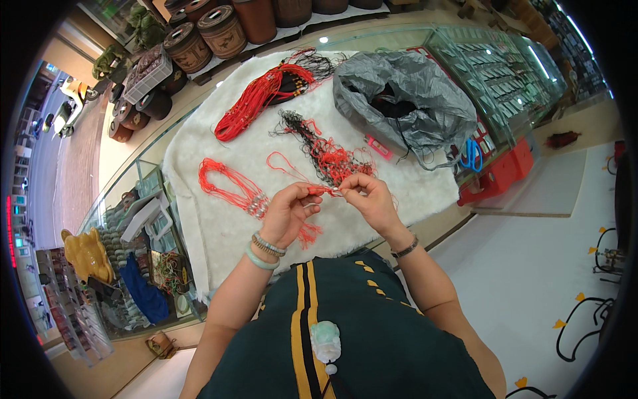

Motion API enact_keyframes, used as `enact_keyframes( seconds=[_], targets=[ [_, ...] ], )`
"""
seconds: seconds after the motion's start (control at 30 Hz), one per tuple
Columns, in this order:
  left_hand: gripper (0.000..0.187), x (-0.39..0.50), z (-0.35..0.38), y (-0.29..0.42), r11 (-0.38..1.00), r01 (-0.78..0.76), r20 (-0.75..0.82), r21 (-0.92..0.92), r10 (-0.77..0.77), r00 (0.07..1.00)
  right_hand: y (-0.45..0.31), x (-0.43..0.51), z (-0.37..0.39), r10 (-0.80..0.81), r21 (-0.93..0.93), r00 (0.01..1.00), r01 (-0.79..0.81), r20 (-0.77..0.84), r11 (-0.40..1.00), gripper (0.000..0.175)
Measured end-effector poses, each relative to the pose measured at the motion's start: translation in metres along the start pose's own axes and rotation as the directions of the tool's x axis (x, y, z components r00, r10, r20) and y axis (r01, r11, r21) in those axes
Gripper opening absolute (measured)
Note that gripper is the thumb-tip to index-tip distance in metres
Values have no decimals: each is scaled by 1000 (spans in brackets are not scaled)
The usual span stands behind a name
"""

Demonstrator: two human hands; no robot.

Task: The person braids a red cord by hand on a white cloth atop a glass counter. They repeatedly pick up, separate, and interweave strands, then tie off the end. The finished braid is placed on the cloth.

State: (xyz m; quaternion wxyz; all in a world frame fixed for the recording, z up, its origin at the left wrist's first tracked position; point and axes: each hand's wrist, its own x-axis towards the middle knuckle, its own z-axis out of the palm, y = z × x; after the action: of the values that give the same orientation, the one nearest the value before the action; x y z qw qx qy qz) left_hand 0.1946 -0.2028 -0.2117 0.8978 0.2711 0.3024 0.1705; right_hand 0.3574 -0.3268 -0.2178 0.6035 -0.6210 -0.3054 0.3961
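Observation:
Between thumb and fingers, my left hand (291, 207) pinches a red cord (319, 190). My right hand (368, 200) grips the same cord's other side, close to a small pale bead. A thin loop of this cord trails up over the white fleece cloth (239, 249). Just beyond my fingers lies a tangle of red and black cords (331, 154) with small beads. Left of my hands rests a bundle of red cords (229, 179) with silvery beads, its loose ends passing under my left hand. Farther back is a thick hank of red cords (249, 102) with black ends.
A grey plastic bag (428, 95) slumps open at the back right, beside a pink lighter (378, 147). Blue-handled scissors (471, 155) lie at the cloth's right edge. Glass display cases (498, 75) flank the cloth, and brown jars (222, 30) line the back.

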Motion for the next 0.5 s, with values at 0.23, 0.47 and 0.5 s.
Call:
enact_keyframes(
  seconds=[0.23,0.47,0.5],
  targets=[
    [14,5,-9,5,946,220,212,-238,-171,962,-6,-7,-8,270,351,961,-274,62,896,10],
    [12,7,-23,15,943,198,202,-267,-146,968,-30,8,-44,90,602,988,4,-125,798,14],
    [12,7,-24,15,953,187,212,-239,-136,968,-35,9,-47,81,605,990,7,-118,796,13]
  ],
)
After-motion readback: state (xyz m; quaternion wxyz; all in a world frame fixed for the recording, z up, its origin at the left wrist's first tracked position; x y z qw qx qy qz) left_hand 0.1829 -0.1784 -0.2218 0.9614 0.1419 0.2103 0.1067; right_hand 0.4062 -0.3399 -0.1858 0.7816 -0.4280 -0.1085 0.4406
